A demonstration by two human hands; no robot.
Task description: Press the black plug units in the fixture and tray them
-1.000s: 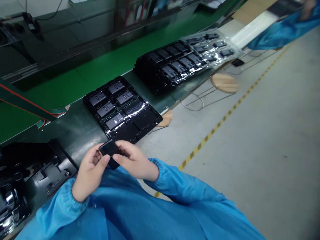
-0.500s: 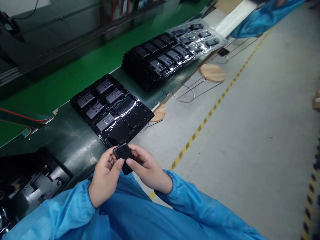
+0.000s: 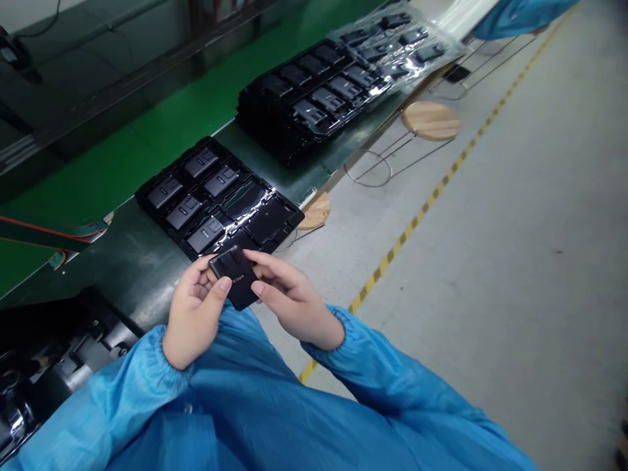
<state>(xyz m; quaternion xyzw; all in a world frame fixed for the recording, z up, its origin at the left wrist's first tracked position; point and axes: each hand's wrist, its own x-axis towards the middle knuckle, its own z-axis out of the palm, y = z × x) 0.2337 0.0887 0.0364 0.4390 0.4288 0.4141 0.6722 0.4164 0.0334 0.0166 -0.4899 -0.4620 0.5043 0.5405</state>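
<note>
Between both hands I hold a small flat black device [image 3: 238, 282] with rounded corners and pale lettering that looks like "Riton". My left hand [image 3: 195, 313] grips its left side, thumb on the upper face. From the right, my right hand [image 3: 300, 302] pinches the opposite edge, its thumb near the lettering. Just beyond the hands a black plastic tray [image 3: 275, 219] lies on the green bench, with several dark grey devices [image 3: 206, 234] of similar shape in its compartments. The device overlaps the tray's near edge in view; other fingers are partly hidden behind it.
Farther along the bench [image 3: 284, 183] stands a stack of black trays [image 3: 275, 127] with devices in the top one. Beyond it, clear plastic [image 3: 412, 49] covers more devices. Wooden stools [image 3: 430, 121] stand at right. A metal fixture [image 3: 93, 356] is at lower left; a blue sleeve [image 3: 524, 16] shows far off.
Both hands have raised the device up and slightly left in view, nearer the tray. Its lettering, mostly covered by the thumbs before, now shows. The camera view has shifted a little.
</note>
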